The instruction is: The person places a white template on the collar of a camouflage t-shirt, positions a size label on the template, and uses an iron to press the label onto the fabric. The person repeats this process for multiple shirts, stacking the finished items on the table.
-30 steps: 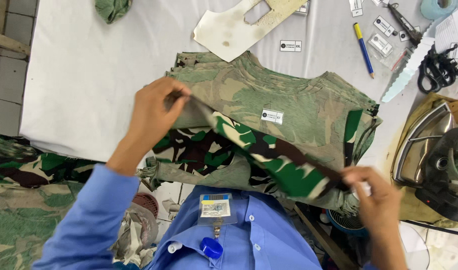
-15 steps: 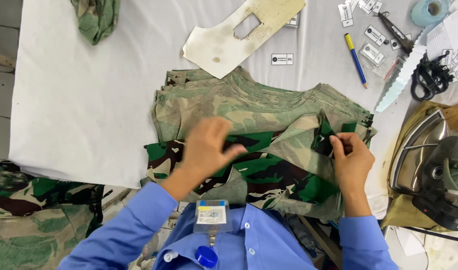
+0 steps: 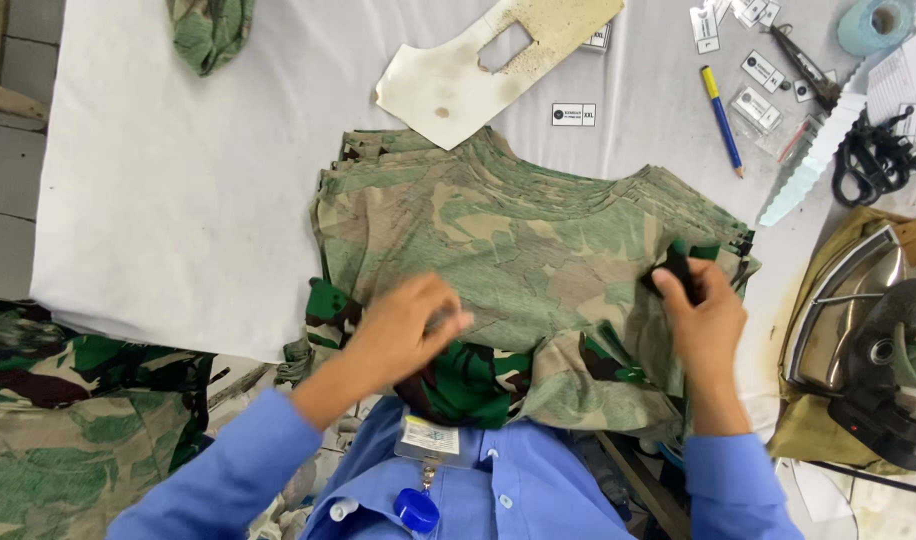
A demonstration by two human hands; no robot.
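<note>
Here, nearest you, the blue shirt (image 3: 498, 500) and its badge (image 3: 425, 437) fill the bottom edge, and your two hands sit just beyond them on the camouflage fabric. Your left hand (image 3: 410, 330) lies at about seven o'clock of the fabric stack (image 3: 518, 240), fingers curled loosely and pressing down on the top piece where it meets the darker green layer (image 3: 468, 385) folded under at the near edge. Your right hand (image 3: 700, 305) is at about four o'clock of the stack, pinched shut on a dark corner of cloth (image 3: 675, 272) at the stack's right edge. The hands are well apart, one at each near corner, and the fold between them runs left to right across your front. Neither hand is clearly nearer the stack's middle; the rest of the piece lies away from both, toward twelve o'clock.

Farther off on the white bench (image 3: 178, 200), a stained cardboard template (image 3: 478, 70) lies at twelve o'clock. A blue-and-yellow pen (image 3: 721, 120), small tags (image 3: 758, 75) and black scissors (image 3: 873, 155) sit at two o'clock. An iron (image 3: 868, 340) rests at three o'clock, just beside your right hand.
</note>
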